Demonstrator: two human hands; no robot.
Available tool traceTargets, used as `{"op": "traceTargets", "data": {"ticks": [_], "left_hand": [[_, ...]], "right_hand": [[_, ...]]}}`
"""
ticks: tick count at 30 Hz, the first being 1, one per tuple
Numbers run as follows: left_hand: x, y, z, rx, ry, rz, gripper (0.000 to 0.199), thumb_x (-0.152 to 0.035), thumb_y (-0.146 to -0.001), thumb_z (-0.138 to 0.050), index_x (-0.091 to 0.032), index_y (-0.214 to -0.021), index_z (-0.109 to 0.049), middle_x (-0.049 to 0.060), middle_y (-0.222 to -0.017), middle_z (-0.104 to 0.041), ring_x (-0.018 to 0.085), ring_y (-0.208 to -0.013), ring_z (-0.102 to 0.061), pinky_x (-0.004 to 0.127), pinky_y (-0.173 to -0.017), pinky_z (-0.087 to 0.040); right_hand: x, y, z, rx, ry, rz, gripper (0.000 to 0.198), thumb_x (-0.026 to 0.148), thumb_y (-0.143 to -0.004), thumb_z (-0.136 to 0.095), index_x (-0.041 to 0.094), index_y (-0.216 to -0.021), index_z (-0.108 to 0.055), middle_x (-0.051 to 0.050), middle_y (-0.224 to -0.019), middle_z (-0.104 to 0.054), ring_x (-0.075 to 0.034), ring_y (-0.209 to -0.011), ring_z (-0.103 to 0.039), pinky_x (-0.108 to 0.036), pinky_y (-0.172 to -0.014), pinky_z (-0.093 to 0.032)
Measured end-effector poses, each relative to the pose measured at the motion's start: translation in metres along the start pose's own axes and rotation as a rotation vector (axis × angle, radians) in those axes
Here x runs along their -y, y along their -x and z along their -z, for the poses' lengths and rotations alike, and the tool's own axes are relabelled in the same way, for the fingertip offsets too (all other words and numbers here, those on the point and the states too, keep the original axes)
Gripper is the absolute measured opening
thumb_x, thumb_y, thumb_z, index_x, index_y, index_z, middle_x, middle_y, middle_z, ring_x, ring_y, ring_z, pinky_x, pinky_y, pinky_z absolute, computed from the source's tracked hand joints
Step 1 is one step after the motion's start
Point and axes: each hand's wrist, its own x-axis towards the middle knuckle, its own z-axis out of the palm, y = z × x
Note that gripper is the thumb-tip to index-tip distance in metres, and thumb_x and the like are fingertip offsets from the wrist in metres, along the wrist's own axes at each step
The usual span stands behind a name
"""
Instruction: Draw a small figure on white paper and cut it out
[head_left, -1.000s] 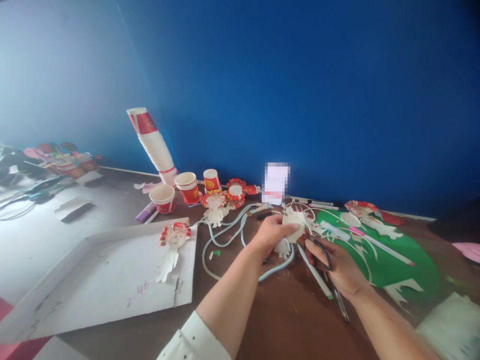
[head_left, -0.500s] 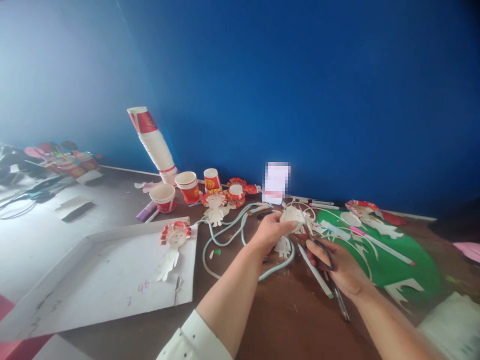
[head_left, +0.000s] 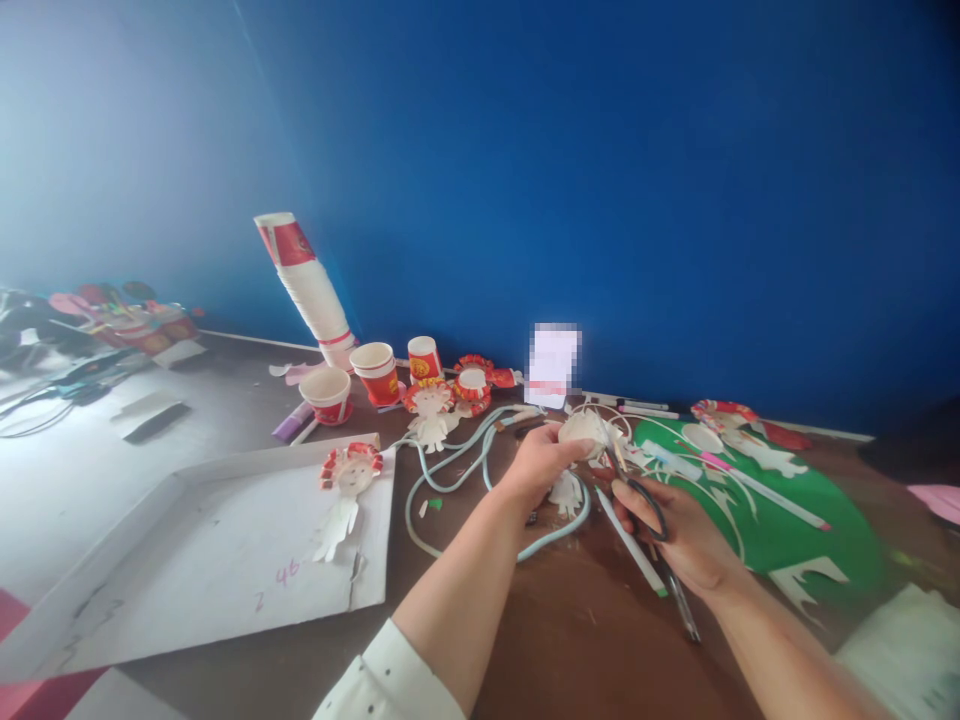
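My left hand [head_left: 546,455] grips a white paper cutout [head_left: 581,430] with a round top, thumb laid over its face. In my right hand [head_left: 686,535] is a pair of scissors [head_left: 646,505] with dark handles; the blades reach up to the right edge of the cutout. How far the blades are apart is too small to tell. Below the cutout a white paper figure piece [head_left: 565,494] shows between my hands. A white marker with a green end [head_left: 631,545] lies under my right hand, beside a dark clear-barrelled pen [head_left: 684,608].
A pale blue cable [head_left: 420,500] loops left of my hands. Further left lies a white box lid [head_left: 225,550] bearing a red-fringed paper figure [head_left: 352,470]. Paper cups [head_left: 373,370] and a leaning cup stack [head_left: 311,295] stand by the blue wall. Right: green sheet [head_left: 825,510] with markers and scraps.
The cutout in my left hand has turned or shifted slightly left, and the scissor blades sit a little differently at its edge. Everything else looks the same.
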Motion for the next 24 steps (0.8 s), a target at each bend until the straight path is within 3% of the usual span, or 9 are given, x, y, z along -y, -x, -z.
{"op": "traceTargets", "data": {"ticks": [13, 24], "left_hand": [[0.002, -0.002, 0.0, -0.012, 0.006, -0.01, 0.03, -0.035, -0.066, -0.078, -0.012, -0.079, -0.065, 0.001, -0.064, -0.058, 0.009, -0.057, -0.047, 0.023, -0.058, -0.037], [0.001, -0.002, 0.0, 0.007, -0.002, -0.018, 0.033, -0.039, -0.066, -0.078, -0.011, -0.079, -0.065, 0.002, -0.065, -0.059, 0.009, -0.058, -0.048, 0.023, -0.058, -0.036]], "right_hand": [[0.012, 0.005, -0.005, 0.003, 0.034, -0.043, 0.043, 0.057, -0.075, -0.071, 0.017, -0.063, -0.063, 0.001, -0.059, -0.056, -0.01, -0.051, -0.048, -0.022, -0.046, -0.037], [0.004, 0.003, -0.005, 0.002, -0.061, -0.066, 0.038, 0.055, -0.074, -0.074, 0.018, -0.078, -0.067, 0.0, -0.066, -0.058, -0.014, -0.06, -0.053, -0.024, -0.05, -0.045]]}}
